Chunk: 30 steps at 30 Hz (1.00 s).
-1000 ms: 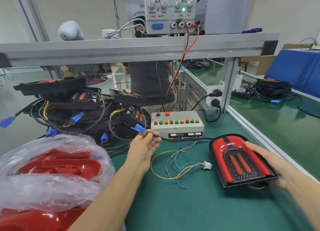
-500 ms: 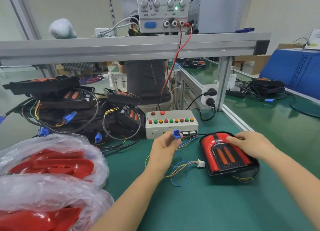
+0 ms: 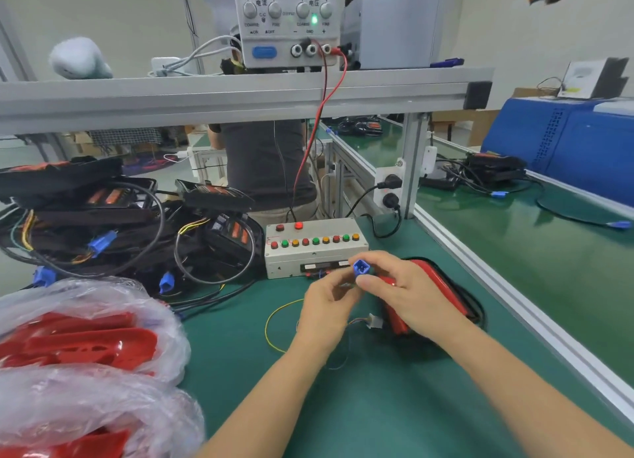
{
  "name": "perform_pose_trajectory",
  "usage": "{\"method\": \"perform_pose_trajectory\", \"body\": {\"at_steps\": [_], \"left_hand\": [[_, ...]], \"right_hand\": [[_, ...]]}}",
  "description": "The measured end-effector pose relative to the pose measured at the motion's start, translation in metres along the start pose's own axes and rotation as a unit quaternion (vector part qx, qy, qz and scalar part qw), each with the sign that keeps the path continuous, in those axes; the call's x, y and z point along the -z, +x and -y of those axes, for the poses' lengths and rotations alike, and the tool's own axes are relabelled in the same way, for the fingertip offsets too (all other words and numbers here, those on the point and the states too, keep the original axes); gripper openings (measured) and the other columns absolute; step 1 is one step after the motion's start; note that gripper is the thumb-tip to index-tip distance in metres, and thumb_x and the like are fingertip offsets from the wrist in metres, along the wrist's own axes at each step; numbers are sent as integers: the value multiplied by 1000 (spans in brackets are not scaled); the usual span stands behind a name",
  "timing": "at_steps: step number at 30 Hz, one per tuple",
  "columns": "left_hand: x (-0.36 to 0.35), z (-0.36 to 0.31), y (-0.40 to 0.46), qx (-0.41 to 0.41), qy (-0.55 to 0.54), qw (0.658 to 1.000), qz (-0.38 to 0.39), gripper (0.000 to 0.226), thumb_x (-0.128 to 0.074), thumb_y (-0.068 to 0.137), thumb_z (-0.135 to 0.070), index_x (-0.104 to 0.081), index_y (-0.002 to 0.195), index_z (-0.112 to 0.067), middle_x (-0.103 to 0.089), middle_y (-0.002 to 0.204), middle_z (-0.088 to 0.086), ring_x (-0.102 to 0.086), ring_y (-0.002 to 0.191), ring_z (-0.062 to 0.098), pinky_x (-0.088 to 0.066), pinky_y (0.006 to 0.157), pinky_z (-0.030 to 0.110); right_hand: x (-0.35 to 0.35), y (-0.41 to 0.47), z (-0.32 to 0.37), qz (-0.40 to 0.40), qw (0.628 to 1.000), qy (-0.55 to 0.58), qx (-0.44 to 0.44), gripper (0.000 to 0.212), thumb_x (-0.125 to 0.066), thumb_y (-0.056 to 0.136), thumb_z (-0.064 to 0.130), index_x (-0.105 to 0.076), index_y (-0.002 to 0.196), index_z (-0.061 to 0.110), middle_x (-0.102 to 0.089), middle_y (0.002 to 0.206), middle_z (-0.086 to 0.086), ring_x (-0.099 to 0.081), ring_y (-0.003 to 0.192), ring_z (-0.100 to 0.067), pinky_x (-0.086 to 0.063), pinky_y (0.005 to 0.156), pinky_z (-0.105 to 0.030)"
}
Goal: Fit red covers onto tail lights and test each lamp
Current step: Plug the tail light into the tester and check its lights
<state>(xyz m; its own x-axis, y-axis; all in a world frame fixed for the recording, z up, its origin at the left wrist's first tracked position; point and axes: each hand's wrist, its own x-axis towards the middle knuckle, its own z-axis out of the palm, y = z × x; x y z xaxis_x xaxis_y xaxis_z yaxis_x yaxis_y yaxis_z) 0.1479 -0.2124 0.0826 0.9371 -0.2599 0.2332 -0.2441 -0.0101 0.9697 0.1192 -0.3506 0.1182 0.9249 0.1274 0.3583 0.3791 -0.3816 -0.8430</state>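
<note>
Head view | both hands pinch blue connector (image 3: 361, 268), left grip seemingly | tail light (image 3: 442, 286) underneath, near table edge (image 3: 514, 303)

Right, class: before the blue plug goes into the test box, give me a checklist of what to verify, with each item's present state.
1. Blue plug held: ok, right hand pinches it, left hand helps.
2. Test box within reach: ok, just behind the hands.
3. Power supply on: ok, green lamp lit.
4. Red cover fitted on tail light: cannot tell, the right hand hides most of it.
5. Box socket free: cannot tell, hidden.
</note>
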Motion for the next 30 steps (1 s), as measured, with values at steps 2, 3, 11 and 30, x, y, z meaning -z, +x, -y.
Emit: {"method": "perform_pose_trajectory", "body": {"at_steps": [2, 3, 11, 30], "left_hand": [[3, 4, 0, 51, 163, 985, -14, 35, -68, 84, -14, -57, 114, -27, -61, 116, -8, -60, 94, 10, -49, 88, 27], [4, 7, -1, 71, 249, 966, 1, 38, -70, 82, -21, -55, 117, -25, -57, 118, -9, -57, 98, 11, -46, 89, 28], [0, 10, 0, 25, 465, 884, 41, 28, -49, 92, -13, -70, 108, -24, -69, 101, 6, -61, 97, 27, -47, 80, 33], [62, -38, 21, 85, 35, 996, -7, 11, -65, 86, -6, -75, 84, -8, -57, 55, -8, -37, 40, -2, -28, 44, 8]], "right_hand": [[4, -1, -3, -45, 999, 22, -1, 27, -55, 97, 12, -62, 112, 34, -70, 104, 11, -62, 90, 3, -42, 84, -9], [6, -1, -5, -72, 997, 31, 0, 28, -52, 99, 14, -61, 113, 37, -70, 98, 13, -60, 81, 5, -41, 79, -8], [9, -3, -23, -96, 978, 181, -50, 35, -41, 103, 16, -54, 123, 41, -63, 82, 8, -56, 88, -13, -42, 94, -37], [-12, 7, -14, -54, 991, 112, -54, 27, -62, 92, 8, -72, 95, 33, -74, 93, -11, -63, 82, -12, -51, 83, -24]]}}
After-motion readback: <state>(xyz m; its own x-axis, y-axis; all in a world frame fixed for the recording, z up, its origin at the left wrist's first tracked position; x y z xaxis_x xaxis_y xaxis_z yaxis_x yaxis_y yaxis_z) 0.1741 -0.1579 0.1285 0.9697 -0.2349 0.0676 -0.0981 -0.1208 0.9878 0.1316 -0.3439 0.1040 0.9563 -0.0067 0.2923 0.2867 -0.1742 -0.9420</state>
